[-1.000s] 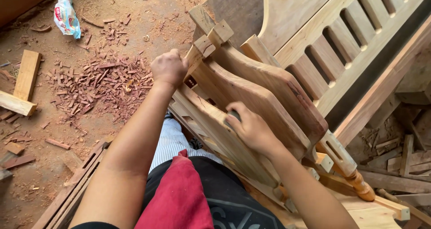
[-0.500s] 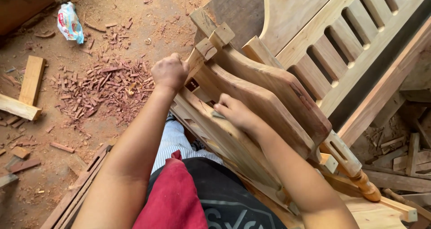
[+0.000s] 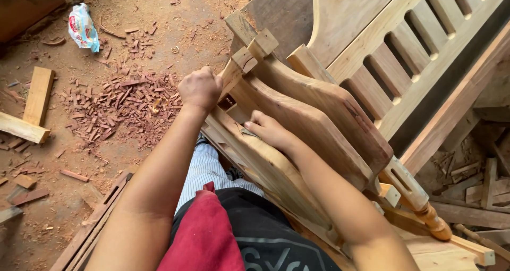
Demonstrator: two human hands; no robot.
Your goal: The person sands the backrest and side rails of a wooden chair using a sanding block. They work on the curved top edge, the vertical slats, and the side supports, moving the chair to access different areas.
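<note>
The right hand point(image 3: 268, 130) has slid up the frame point(image 3: 319, 122) toward eleven o'clock. It presses something, perhaps sandpaper. The left hand point(image 3: 201, 87), clenched, grips the frame's end.

A curved, pale-brown wooden furniture frame point(image 3: 319, 127) lies tilted across the person's lap. The left hand point(image 3: 200, 88) is closed in a fist around the frame's upper end, just below two square tenon blocks point(image 3: 255, 50). The right hand point(image 3: 271, 132) lies flat on the frame's lower curved board, fingers point(image 3: 254, 123) stretched toward the left hand. Right of the frame leans a light slatted wooden panel point(image 3: 404, 53), touching it. Left of the frame, reddish wood chips point(image 3: 119, 103) are scattered on the dirt floor point(image 3: 64, 196); beyond them lie a short wooden plank point(image 3: 38, 95) and a crumpled white-and-blue plastic wrapper point(image 3: 83, 27).
</note>
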